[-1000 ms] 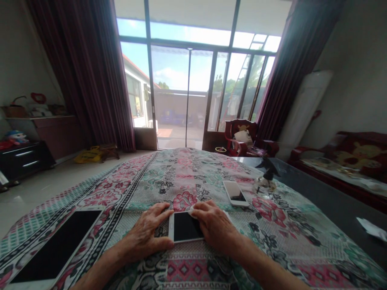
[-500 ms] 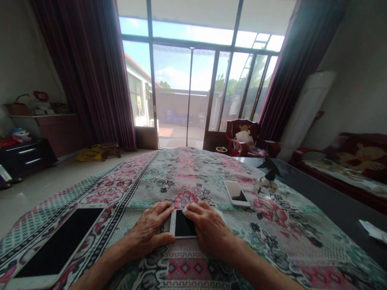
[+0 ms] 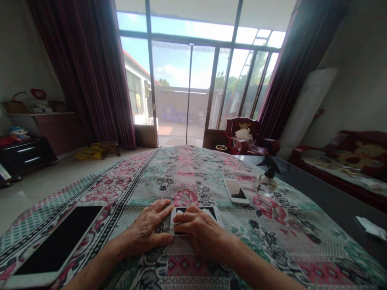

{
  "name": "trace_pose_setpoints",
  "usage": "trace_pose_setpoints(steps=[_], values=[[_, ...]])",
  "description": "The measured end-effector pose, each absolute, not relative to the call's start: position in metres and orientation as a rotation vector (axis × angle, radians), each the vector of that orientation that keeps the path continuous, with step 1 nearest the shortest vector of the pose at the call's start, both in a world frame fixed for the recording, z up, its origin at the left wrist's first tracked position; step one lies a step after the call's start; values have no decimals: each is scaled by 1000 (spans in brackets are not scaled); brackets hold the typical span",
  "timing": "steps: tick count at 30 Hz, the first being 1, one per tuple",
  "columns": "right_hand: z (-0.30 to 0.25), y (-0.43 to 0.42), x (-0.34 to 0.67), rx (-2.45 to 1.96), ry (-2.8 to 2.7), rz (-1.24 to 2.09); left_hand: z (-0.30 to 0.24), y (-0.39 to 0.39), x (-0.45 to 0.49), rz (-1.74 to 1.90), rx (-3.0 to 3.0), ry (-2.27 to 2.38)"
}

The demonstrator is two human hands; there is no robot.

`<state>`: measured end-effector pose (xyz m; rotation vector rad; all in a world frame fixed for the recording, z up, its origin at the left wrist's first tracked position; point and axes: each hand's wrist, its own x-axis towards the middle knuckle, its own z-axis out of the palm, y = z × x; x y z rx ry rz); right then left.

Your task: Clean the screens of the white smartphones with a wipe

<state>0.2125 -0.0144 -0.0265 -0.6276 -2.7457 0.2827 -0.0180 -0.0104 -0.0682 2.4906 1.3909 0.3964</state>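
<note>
A white smartphone with a black screen (image 3: pixel 217 215) lies sideways on the patterned tablecloth in front of me. My left hand (image 3: pixel 151 225) steadies its left end, thumb near the lower corner and fingers near the upper one. Across the middle of the screen lies my right hand (image 3: pixel 199 229), fingers pressed down over a white tissue (image 3: pixel 208 211). Only bits of the tissue show around the fingers, and much of the screen is covered. Beyond the right hand rests another white phone (image 3: pixel 236 191). A large white tablet-like device (image 3: pixel 57 241) with a dark screen lies at the left.
The flowered tablecloth (image 3: pixel 272 245) covers most of the table. A glass dish with a dark object (image 3: pixel 266 183) stands at the right, and a crumpled white paper (image 3: pixel 371 227) lies on the dark tabletop (image 3: pixel 314 193). Red wooden chairs (image 3: pixel 242 133) and glass doors are farther back.
My right hand has slid left across the phone with the tissue, uncovering the phone's right end. The left hand stays at the left end.
</note>
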Motion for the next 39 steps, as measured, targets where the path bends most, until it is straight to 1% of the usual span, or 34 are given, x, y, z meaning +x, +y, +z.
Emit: trace_pose_setpoints(steps=[8, 17, 25, 27, 30, 35, 37, 39], values=[[-7, -8, 241, -670, -2807, 433, -65, -10, -18, 372, 2471, 1374], [-25, -12, 214, -603, -2752, 368, -60, -13, -16, 317, 2459, 1409], [-8, -4, 246, -729, -2749, 614, -63, -11, -18, 371, 2455, 1382], [-10, -1, 246, -736, -2660, 597, -65, -11, -19, 391, 2449, 1377], [-19, 0, 235, -757, -2521, 473, -65, -11, -19, 407, 2444, 1377], [-31, -6, 214, -781, -2587, 328, -61, -12, -16, 371, 2442, 1393], [-28, -8, 215, -763, -2649, 331, -61, -12, -15, 378, 2439, 1399], [-24, -10, 221, -725, -2708, 415, -62, -12, -16, 390, 2437, 1393]])
